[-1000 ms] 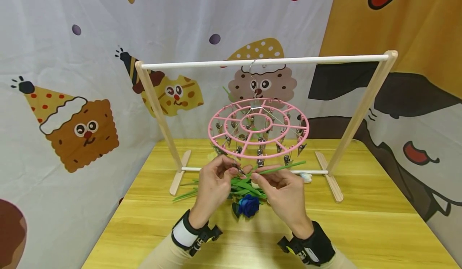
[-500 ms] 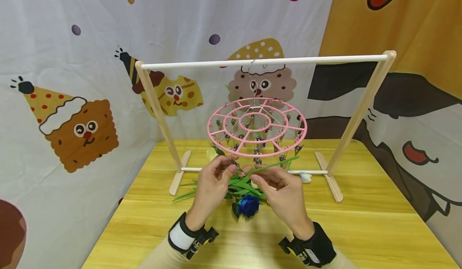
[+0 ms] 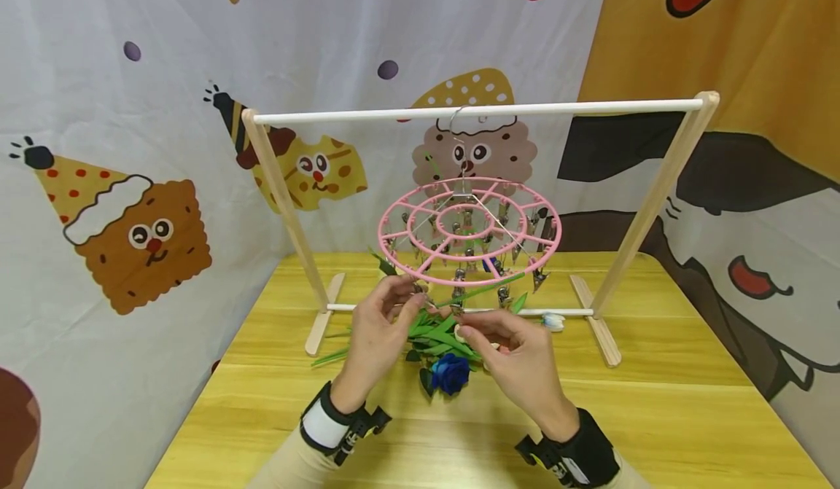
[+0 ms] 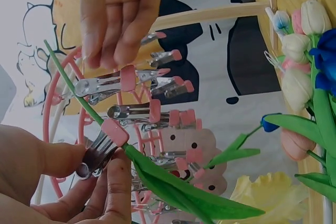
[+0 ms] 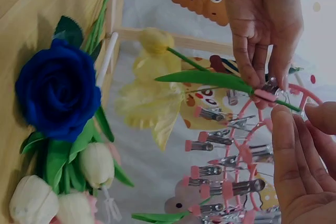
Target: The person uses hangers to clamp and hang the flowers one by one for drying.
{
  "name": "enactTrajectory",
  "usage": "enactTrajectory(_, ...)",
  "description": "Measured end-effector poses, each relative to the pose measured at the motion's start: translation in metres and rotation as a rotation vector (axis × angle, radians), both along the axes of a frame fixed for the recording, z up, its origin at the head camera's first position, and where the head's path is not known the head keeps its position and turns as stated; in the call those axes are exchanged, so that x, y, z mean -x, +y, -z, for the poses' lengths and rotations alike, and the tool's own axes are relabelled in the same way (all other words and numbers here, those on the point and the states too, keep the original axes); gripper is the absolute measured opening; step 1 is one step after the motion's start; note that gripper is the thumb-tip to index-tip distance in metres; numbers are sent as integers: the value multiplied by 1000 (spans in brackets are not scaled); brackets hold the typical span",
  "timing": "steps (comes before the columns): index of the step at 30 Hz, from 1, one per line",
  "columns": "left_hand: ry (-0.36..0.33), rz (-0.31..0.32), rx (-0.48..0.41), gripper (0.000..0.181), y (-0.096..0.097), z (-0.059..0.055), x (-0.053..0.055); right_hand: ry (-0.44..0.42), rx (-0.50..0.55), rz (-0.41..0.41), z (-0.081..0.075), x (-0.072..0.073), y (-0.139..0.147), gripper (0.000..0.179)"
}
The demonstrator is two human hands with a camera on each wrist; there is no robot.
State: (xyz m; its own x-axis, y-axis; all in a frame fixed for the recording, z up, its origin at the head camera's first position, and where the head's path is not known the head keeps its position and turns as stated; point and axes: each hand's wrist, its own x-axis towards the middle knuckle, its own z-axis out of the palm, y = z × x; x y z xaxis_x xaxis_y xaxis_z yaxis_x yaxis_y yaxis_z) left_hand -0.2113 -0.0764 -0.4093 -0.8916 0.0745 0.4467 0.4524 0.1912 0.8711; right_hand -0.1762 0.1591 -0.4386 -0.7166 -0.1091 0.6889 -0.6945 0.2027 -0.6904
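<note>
Under the pink round clip hanger [image 3: 461, 283], my left hand [image 3: 379, 329] pinches a metal clip [image 4: 100, 150] with pink tips between thumb and fingers. Those tips lie across a green flower stem [image 4: 63, 74] with a long leaf [image 4: 173, 187]. In the right wrist view, a yellow tulip head [image 5: 156, 40] shows beyond that leaf, its stem running toward it. My right hand [image 3: 518, 354] is close by on the right; in the left wrist view its fingers extend downward, with nothing between them, near another hanging clip [image 4: 102, 83].
A wooden stand [image 3: 643, 205] with a white top bar [image 3: 367, 116] carries the hanger; several other clips dangle. On the table [image 3: 669, 431] below my hands lie a blue rose [image 3: 450, 374], leaves and pale tulips [image 5: 98, 163]. A white-blue tulip [image 3: 553, 322] lies near the right foot.
My right hand's fingers have come off the green stem, which now stretches farther back under the hanger rim. My left hand has shifted slightly left with the clip. The hanger's clips have swung.
</note>
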Motion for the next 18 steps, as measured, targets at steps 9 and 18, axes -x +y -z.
enactTrajectory(9,14,-21,-4,29,-6,1,7,-63,-86,74,13,-2,16,21)
enactTrajectory(18,46,-56,53,45,-17,6,8,-85,-175,115,27,2,27,14)
